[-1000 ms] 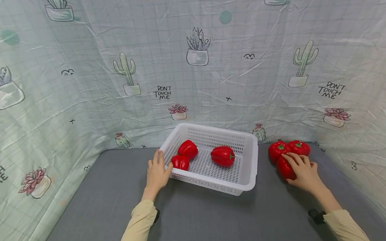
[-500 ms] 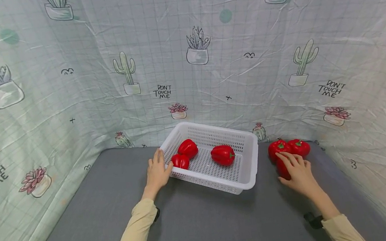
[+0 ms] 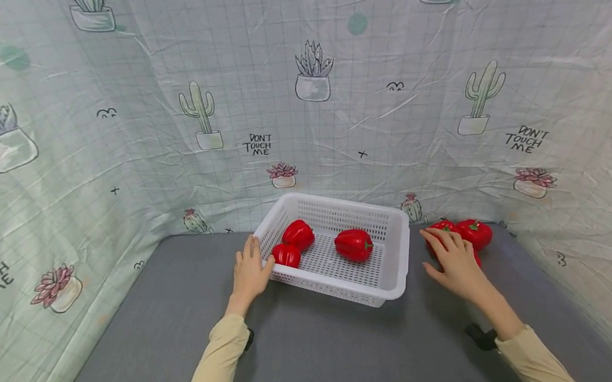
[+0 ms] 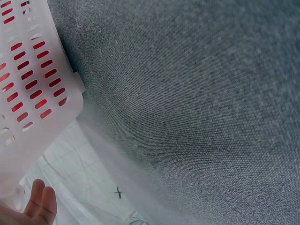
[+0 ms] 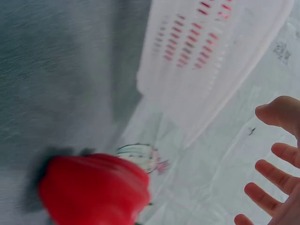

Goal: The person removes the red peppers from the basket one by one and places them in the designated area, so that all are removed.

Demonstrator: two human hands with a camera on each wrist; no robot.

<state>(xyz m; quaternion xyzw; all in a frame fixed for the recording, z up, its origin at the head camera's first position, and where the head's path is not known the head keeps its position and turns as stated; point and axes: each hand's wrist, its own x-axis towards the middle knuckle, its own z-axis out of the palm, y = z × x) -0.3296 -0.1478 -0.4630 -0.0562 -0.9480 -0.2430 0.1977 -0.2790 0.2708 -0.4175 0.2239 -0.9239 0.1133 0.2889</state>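
My left hand (image 3: 247,273) rests at the left front corner of a white plastic basket (image 3: 331,289), fingers along its left rim and thumb at the front rim. Inside lie three red bell peppers: two at the left, one pepper (image 3: 354,245) to the right. Outside, at the right, several red bell peppers sit together; the rear right pepper (image 3: 475,233) shows best, and my hand partly covers the others. Over their left side hovers my right hand (image 3: 456,267), its fingers spread with nothing between them. In the right wrist view a pepper (image 5: 96,190) lies below those fingers.
The basket stands at the back of a grey cloth-covered table (image 3: 324,353). Behind it and along both sides hangs a pale curtain (image 3: 167,163) printed with cacti. Dark straps (image 3: 480,337) sit on the wrists.
My right hand has come off the front pepper of the right group and moved left towards the basket, its fingers spreading. The left hand and the basket stay in place.
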